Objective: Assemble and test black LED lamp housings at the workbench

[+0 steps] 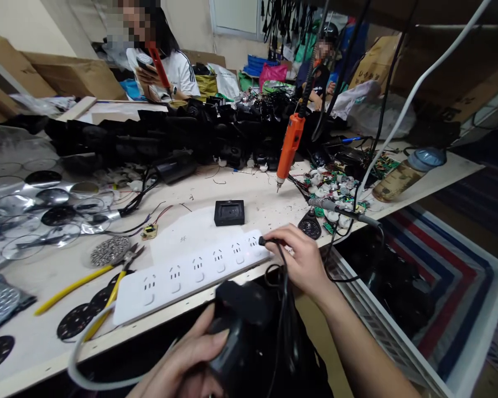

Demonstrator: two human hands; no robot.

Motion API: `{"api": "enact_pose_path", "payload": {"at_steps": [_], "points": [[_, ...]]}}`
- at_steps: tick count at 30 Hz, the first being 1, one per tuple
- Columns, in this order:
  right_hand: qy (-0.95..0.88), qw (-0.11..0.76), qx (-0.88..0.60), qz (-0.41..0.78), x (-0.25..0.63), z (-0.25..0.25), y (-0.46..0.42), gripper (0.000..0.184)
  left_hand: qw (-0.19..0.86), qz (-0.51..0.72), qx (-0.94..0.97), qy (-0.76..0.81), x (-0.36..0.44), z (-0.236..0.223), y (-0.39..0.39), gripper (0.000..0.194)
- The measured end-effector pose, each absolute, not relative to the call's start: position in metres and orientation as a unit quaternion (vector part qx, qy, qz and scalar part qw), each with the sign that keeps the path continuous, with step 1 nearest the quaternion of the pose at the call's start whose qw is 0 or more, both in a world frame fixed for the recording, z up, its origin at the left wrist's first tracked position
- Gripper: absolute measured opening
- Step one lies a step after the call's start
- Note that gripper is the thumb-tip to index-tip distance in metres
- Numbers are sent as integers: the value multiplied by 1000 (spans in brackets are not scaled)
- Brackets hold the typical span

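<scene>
Yellow-handled pliers (124,271) lie with their handles spread on the worktop (186,193) at the left, beside a white power strip (208,269) reaching toward the centre. At the lower centre, the left hand (195,348) curls its fingers around a black device (238,331) (its underside is hidden). Farther right, the fingers of the right hand (305,262) pinch a black plug (262,241) by the strip's rightmost socket; whether it is inserted, I cannot tell.
</scene>
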State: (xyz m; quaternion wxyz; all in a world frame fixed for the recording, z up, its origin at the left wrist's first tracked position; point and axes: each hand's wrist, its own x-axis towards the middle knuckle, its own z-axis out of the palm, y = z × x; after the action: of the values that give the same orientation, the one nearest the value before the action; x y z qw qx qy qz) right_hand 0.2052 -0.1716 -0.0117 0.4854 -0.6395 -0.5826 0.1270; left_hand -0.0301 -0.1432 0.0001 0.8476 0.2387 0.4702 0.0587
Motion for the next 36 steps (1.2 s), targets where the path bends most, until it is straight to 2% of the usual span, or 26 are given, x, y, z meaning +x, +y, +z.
{"api": "enact_pose_path", "payload": {"at_steps": [3, 8, 13, 19, 26, 31, 36], "points": [[-656, 412, -612, 160, 213, -10, -138, 20, 888, 7, 217, 406, -15, -9, -144, 68], [-679, 374, -611, 163, 223, -15, -122, 17, 907, -92, 158, 380, 11, -30, -138, 43], [-692, 350, -608, 167, 223, -13, -123, 14, 903, -153, 130, 380, 47, -47, -148, 40], [-706, 328, -611, 144, 218, -20, -117, 17, 880, -154, 115, 434, 93, -65, -160, 31], [-696, 286, -652, 91, 208, -34, -120, 13, 870, -99, 141, 462, 113, -89, -155, 20], [-680, 274, -680, 8, 197, -49, -123, 18, 880, -39, 128, 456, 107, -110, -155, 33], [-671, 311, -673, -32, 195, -64, -119, 21, 890, -38, 130, 436, 108, -116, -154, 35]]}}
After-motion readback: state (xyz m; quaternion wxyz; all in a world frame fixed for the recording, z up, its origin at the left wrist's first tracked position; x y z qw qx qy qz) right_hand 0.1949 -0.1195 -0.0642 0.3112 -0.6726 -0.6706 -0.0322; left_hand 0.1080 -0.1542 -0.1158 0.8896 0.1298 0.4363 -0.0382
